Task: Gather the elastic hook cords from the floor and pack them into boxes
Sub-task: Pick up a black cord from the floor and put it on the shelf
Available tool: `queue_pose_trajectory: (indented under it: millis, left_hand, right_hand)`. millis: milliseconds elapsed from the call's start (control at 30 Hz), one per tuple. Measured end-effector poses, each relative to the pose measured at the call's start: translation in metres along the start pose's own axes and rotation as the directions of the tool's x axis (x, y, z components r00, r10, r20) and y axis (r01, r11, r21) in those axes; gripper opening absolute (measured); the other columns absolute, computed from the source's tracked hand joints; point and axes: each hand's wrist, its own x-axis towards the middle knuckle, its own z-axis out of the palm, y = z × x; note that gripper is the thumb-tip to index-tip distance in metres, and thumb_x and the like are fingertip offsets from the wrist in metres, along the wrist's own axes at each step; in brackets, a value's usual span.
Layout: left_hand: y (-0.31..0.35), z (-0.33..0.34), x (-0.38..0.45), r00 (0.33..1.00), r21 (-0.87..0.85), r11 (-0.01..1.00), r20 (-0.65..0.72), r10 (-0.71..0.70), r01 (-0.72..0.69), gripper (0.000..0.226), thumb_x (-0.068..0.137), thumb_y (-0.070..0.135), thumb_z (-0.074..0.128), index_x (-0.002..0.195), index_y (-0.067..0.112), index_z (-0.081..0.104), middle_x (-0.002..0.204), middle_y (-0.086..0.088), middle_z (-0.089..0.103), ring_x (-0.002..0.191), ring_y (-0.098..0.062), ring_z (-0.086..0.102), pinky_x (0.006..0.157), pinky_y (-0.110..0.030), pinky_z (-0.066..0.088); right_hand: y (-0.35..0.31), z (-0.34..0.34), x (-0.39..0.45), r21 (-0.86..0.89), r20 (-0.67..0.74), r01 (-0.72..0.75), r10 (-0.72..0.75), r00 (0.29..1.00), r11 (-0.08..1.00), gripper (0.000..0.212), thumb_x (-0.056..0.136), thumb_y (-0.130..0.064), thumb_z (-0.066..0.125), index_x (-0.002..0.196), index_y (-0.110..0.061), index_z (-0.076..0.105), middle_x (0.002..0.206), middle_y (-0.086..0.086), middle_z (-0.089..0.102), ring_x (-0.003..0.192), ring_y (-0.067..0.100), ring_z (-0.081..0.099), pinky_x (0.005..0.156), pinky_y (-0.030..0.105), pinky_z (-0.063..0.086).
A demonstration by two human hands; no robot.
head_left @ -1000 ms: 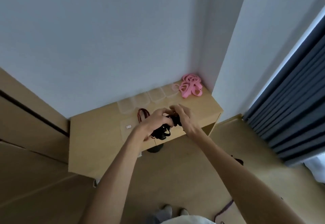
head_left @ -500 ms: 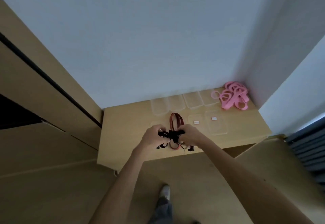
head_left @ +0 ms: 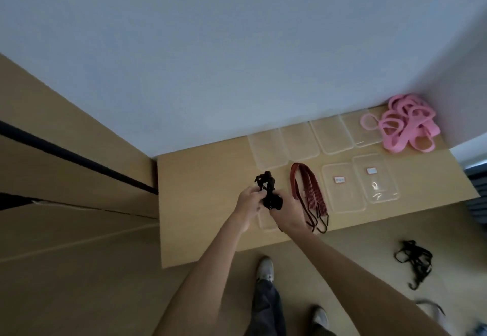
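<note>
Black elastic hook cords, bunched into one bundle, are sitting between both hands above the worktop, near its front edge. The left hand is gripping the bundle's near side with curled fingers, and the right hand is closing around its lower end. Bare wood is lying open to the left of the hands; a clear box is showing partly beneath them. Just right of the right hand, a red hook cord is lying folded, its hooks reaching the front edge. Beyond it, two clear lids are lying flat, and a row of clear boxes is lining the wall. Pink bands are heaped in the back right corner. More black cords are lying on the floor, right of the person's shoes.
</note>
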Motion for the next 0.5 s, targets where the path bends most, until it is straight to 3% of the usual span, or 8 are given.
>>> queue_pose_trajectory:
  millis: [133, 233, 333, 433, 500]
  left_hand:
    - [-0.019, -0.001, 0.025, 0.992, 0.222, 0.968, -0.021, 0.121, -0.114, 0.02, 0.091, 0.007, 0.059, 0.109, 0.009, 0.068, 0.104, -0.007, 0.072, 0.099, -0.02, 0.068, 0.085, -0.032, 0.053]
    - [-0.037, -0.001, 0.034, 0.99, 0.343, 0.931, -0.004, 0.139, -0.129, 0.021, 0.092, 0.013, 0.061, 0.112, 0.011, 0.069, 0.109, -0.002, 0.071, 0.104, -0.017, 0.066, 0.091, -0.033, 0.054]
    - [-0.045, -0.001, 0.034, 0.988, 0.426, 0.894, 0.0, 0.152, -0.137, 0.018, 0.095, 0.02, 0.058, 0.108, 0.015, 0.07, 0.103, 0.001, 0.072, 0.098, -0.016, 0.068, 0.088, -0.039, 0.057]
    - [-0.04, 0.001, 0.027, 0.946, 0.625, 0.752, -0.067, 0.318, -0.209, 0.019, 0.1, 0.024, 0.052, 0.103, 0.013, 0.068, 0.098, -0.001, 0.07, 0.093, -0.019, 0.066, 0.078, -0.033, 0.056]
    - [-0.023, 0.008, 0.016, 0.906, 0.651, 0.716, -0.102, 0.41, -0.251, 0.02, 0.099, 0.021, 0.053, 0.11, 0.013, 0.068, 0.104, -0.001, 0.069, 0.096, -0.017, 0.065, 0.082, -0.033, 0.056]
  right_hand:
    - [0.014, 0.024, 0.014, -0.109, 0.022, -0.052, 0.055, 0.998, 0.993, 0.064, 0.08, 0.001, 0.055, 0.138, -0.025, 0.047, 0.1, 0.004, 0.069, 0.083, 0.025, 0.067, 0.064, 0.033, 0.053]
    - [0.022, 0.032, 0.021, -0.179, 0.066, -0.068, 0.081, 0.995, 0.982, 0.065, 0.08, 0.0, 0.054, 0.139, -0.025, 0.043, 0.109, 0.007, 0.066, 0.091, 0.029, 0.066, 0.072, 0.039, 0.057]
    - [0.025, 0.03, 0.022, -0.237, 0.094, -0.082, 0.107, 0.99, 0.968, 0.063, 0.083, -0.007, 0.054, 0.141, -0.026, 0.039, 0.117, 0.007, 0.062, 0.098, 0.029, 0.063, 0.074, 0.038, 0.055]
    - [0.02, 0.021, 0.018, -0.256, -0.016, -0.103, 0.102, 0.995, 0.961, 0.058, 0.084, -0.01, 0.057, 0.139, -0.022, 0.044, 0.126, 0.008, 0.057, 0.105, 0.029, 0.061, 0.079, 0.04, 0.056]
    - [0.013, 0.007, 0.014, -0.213, -0.09, -0.112, 0.095, 0.991, 0.971, 0.053, 0.084, -0.011, 0.059, 0.136, -0.019, 0.048, 0.128, 0.009, 0.056, 0.107, 0.03, 0.06, 0.081, 0.043, 0.056]
